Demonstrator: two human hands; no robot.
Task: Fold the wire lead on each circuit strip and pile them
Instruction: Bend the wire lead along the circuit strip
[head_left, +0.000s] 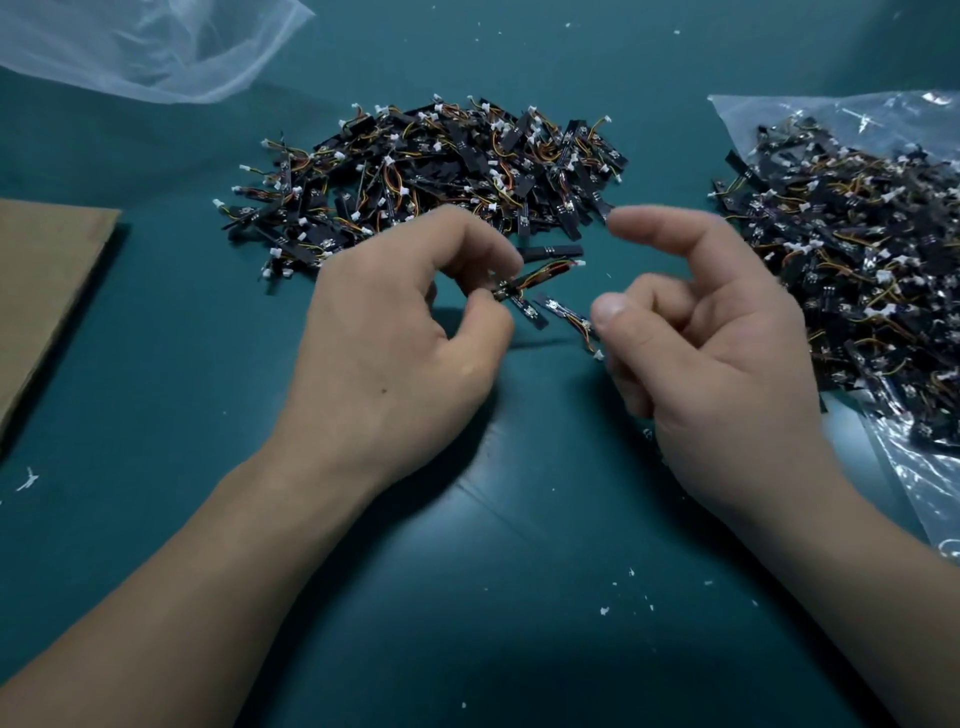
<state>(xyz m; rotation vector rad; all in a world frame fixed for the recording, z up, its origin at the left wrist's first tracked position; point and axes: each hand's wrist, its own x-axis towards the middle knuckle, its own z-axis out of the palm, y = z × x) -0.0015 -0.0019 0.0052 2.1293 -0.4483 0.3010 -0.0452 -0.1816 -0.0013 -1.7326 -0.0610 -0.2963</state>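
My left hand (395, 332) pinches a small black circuit strip (530, 312) between thumb and fingers; its orange-yellow wire lead (545, 270) with a white plug sticks out to the upper right. My right hand (711, 332) holds a second strip (569, 314) at its wire end, thumb and curled fingers on it, index finger stretched out above. A big pile of strips (431, 171) lies on the green mat beyond both hands. One loose strip (553, 251) lies just in front of that pile.
A clear plastic bag (857, 249) full of strips lies at the right. A brown cardboard sheet (41, 291) is at the left edge, an empty clear bag (145, 47) at the back left. White crumbs dot the green mat (467, 571).
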